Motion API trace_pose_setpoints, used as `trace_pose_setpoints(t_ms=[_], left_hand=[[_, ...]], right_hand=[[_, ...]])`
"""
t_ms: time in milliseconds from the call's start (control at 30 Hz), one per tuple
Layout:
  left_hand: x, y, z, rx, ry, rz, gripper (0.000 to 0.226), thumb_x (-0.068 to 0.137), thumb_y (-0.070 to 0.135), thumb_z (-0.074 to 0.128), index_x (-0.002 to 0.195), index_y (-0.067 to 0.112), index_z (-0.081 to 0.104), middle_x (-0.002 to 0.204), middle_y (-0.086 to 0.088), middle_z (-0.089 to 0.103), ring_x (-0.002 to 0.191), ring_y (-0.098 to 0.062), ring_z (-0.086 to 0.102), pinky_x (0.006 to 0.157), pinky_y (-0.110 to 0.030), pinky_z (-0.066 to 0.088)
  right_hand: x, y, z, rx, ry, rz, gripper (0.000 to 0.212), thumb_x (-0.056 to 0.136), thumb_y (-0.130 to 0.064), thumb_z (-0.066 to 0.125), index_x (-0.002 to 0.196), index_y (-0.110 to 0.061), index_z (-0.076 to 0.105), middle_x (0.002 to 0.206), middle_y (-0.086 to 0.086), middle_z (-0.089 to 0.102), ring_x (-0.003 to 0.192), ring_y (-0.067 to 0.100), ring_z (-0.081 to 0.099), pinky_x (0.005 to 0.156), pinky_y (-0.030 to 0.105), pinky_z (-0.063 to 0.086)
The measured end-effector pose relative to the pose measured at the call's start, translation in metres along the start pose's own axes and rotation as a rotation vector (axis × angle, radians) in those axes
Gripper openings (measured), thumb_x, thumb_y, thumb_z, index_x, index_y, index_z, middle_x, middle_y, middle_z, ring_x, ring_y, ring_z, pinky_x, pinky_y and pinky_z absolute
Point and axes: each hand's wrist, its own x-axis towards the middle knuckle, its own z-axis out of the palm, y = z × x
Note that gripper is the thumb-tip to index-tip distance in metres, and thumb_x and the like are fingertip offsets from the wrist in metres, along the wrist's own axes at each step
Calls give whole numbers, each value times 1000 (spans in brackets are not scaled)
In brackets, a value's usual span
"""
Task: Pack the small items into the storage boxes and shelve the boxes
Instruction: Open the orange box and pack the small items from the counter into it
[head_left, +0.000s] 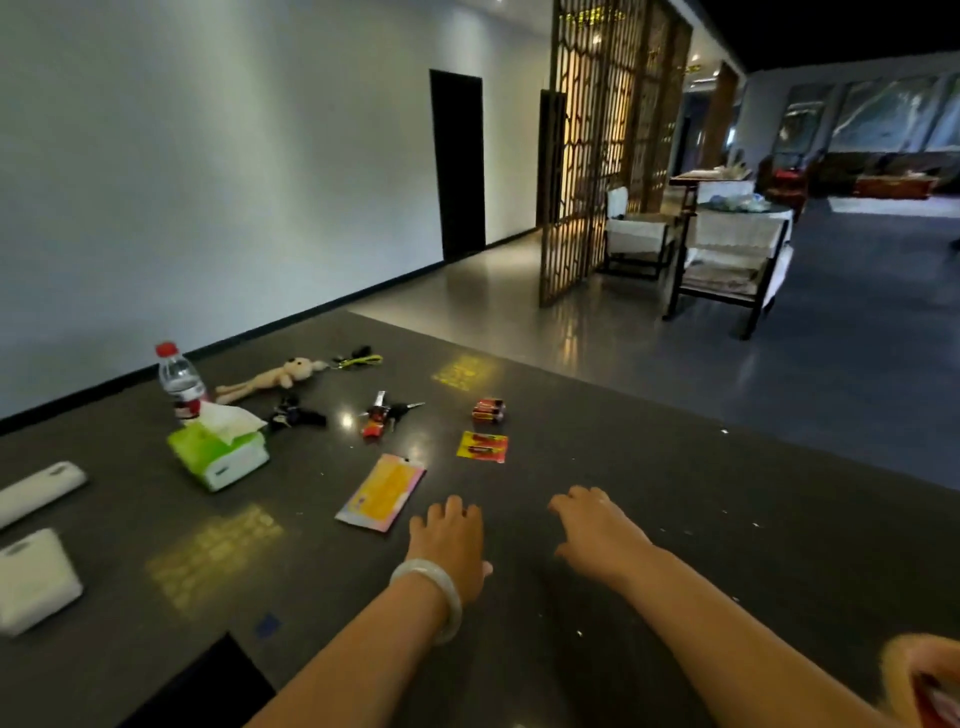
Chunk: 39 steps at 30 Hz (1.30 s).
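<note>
Both my hands rest palm down on the dark table (649, 493), empty. My left hand (449, 540) wears a pale bangle and lies just right of a yellow and pink packet (381, 492). My right hand (597, 530) has its fingers spread. Beyond them lie a flat red and yellow battery pack (482, 446), a red battery box (489, 409), a key bunch with a red tag (383, 413), dark keys (296, 415), a plush toy (270, 379) and a yellow-green lanyard (357, 359). Two white boxes sit at the far left, a long one (39, 491) and a squarer one (34, 579).
A green tissue pack (221, 452) and a water bottle with a red cap (181, 382) stand at the left. The table's far edge drops to a glossy floor. Chairs (727, 260) and a wooden lattice screen (587, 145) stand beyond. A blurred orange object (922, 680) fills the bottom right corner.
</note>
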Motion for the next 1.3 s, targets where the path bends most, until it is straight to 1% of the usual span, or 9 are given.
trace_pose_setpoints(t_ms=[267, 533, 700, 833, 933, 1000, 1033, 1167, 1300], left_hand=[[74, -105, 10, -54, 39, -110, 75, 84, 54, 62, 142, 17, 32, 146, -9, 30, 132, -32, 34, 106, -46, 33], [121, -163, 31, -171, -64, -180, 92, 78, 61, 64, 148, 19, 21, 149, -9, 26, 135, -32, 31, 108, -45, 34], [128, -192, 37, -161, -107, -183, 91, 75, 71, 59, 144, 18, 31, 144, -8, 30, 134, -29, 30, 109, -44, 32], [130, -204, 42, -211, -75, -176, 88, 76, 70, 60, 142, 18, 34, 144, -8, 29, 133, -27, 28, 110, -40, 31], [132, -205, 45, -294, -71, -174, 86, 76, 64, 64, 142, 19, 33, 143, -6, 30, 133, -24, 31, 109, -38, 35], [133, -205, 46, -316, -65, -174, 83, 77, 62, 65, 141, 18, 34, 141, -6, 33, 131, -23, 33, 108, -37, 37], [134, -205, 46, -325, -64, -180, 83, 77, 61, 66, 141, 18, 34, 140, -6, 33, 131, -23, 34, 107, -36, 38], [135, -204, 47, -353, -70, -209, 84, 76, 58, 68, 141, 18, 34, 140, -6, 35, 131, -24, 34, 107, -37, 37], [132, -204, 51, -417, -47, -246, 83, 76, 57, 69, 141, 19, 34, 139, -6, 36, 130, -23, 35, 107, -37, 37]], right_hand=[[104, -53, 11, 107, -35, 63, 58, 84, -36, 68, 135, -21, 44, 139, 3, 42, 130, 22, 39, 103, 37, 39], [180, -96, 44, 234, -122, 117, 69, 83, -39, 69, 142, -26, 36, 147, 0, 35, 136, 20, 33, 107, 40, 35], [224, -134, 73, 284, -146, 66, 73, 82, -38, 70, 144, -24, 33, 147, 1, 35, 136, 22, 31, 107, 39, 35], [251, -154, 87, 437, -68, 309, 85, 76, -25, 78, 146, -19, 30, 146, 8, 32, 134, 28, 33, 105, 41, 39], [259, -158, 92, 728, -4, 540, 75, 75, -15, 80, 138, -14, 39, 134, 11, 41, 112, 24, 51, 79, 33, 54], [260, -160, 95, 857, -11, 612, 71, 75, -13, 80, 134, -12, 42, 125, 11, 51, 93, 18, 56, 57, 24, 47], [260, -160, 95, 899, -22, 632, 68, 75, -13, 80, 133, -11, 44, 119, 10, 55, 89, 17, 56, 54, 23, 44], [258, -165, 90, 920, -105, 645, 50, 77, -15, 78, 122, -12, 58, 100, 5, 61, 81, 14, 57, 56, 24, 42], [255, -171, 87, 931, -52, 593, 41, 79, -9, 74, 116, -15, 57, 105, 5, 62, 90, 18, 59, 67, 29, 49]])
